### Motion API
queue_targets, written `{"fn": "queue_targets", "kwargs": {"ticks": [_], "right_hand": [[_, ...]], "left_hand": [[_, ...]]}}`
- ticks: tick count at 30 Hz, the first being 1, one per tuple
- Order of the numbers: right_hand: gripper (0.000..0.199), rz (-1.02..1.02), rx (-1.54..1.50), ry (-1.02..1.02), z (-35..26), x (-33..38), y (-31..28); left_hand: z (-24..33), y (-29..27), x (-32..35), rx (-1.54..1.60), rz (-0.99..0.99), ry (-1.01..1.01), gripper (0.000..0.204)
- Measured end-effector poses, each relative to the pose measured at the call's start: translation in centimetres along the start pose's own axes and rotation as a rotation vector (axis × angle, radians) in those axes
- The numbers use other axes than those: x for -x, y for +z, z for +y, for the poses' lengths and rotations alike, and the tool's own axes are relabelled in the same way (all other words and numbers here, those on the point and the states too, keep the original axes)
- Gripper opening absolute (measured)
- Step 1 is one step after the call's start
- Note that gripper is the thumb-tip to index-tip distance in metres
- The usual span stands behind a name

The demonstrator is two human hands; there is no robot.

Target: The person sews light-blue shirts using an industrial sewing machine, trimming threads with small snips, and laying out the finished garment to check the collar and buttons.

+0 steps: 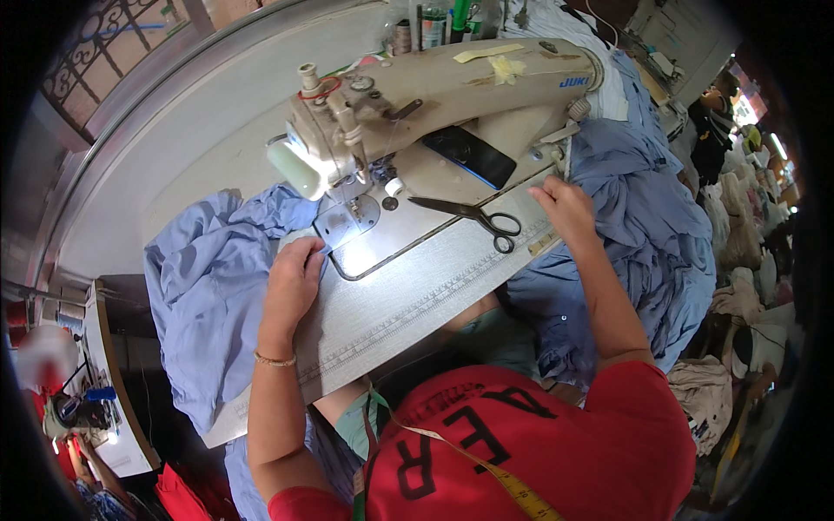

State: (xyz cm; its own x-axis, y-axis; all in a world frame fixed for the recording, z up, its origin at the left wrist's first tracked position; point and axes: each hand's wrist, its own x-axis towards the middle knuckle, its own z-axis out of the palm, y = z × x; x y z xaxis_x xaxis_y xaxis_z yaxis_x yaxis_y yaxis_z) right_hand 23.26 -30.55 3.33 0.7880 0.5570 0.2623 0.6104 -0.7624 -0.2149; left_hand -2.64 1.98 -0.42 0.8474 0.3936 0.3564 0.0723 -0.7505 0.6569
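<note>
Blue fabric [204, 286] hangs heavy off the sewing table's [417, 295] left edge, more bunched off the right edge; its weight could drag the piece askew under the presser foot [352, 217]. Left hand [291, 282] presses it flat, fingers together, close to the needle — a pricking risk. Right hand [565, 208] rests at the right edge, fingers curled, pinching nothing visible. Scissors [473, 219] and a black phone [469, 156] crowd the middle; the near edge offers open room.
</note>
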Motion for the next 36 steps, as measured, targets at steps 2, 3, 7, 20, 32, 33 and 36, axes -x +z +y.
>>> {"fn": "queue_targets", "kwargs": {"ticks": [2,3,7,20,32,33,36], "right_hand": [[0.017,0.034,0.065,-0.152,-0.9,-0.1,-0.4],[0.017,0.136,0.034,-0.304,-0.9,0.0,0.1],[0.016,-0.484,-0.365,-0.026,-1.7,1.3,-2.4],[0.046,-0.510,0.323,-0.234,4.8,7.2,19.5],[0.022,-0.857,-0.124,-0.096,1.3,12.6,7.2],[0.023,-0.895,-0.254,-0.121,-1.5,12.6,3.1],[0.017,-0.859,-0.449,-0.291,-7.2,11.7,-4.4]], "left_hand": [[-0.1,0.0,-0.1,0.014,-0.014,0.026,0.017],[0.0,0.0,-0.1,0.007,-0.027,0.034,0.016],[0.0,-0.4,0.2,-0.026,-0.039,0.051,0.015],[-0.2,0.2,-0.3,0.049,-0.020,0.041,0.015],[8.3,-4.7,5.8,0.427,-0.236,-0.094,0.020],[9.5,-3.2,6.4,0.530,-0.327,0.037,0.025],[11.9,2.0,7.0,0.489,-0.488,0.283,0.057]]}}
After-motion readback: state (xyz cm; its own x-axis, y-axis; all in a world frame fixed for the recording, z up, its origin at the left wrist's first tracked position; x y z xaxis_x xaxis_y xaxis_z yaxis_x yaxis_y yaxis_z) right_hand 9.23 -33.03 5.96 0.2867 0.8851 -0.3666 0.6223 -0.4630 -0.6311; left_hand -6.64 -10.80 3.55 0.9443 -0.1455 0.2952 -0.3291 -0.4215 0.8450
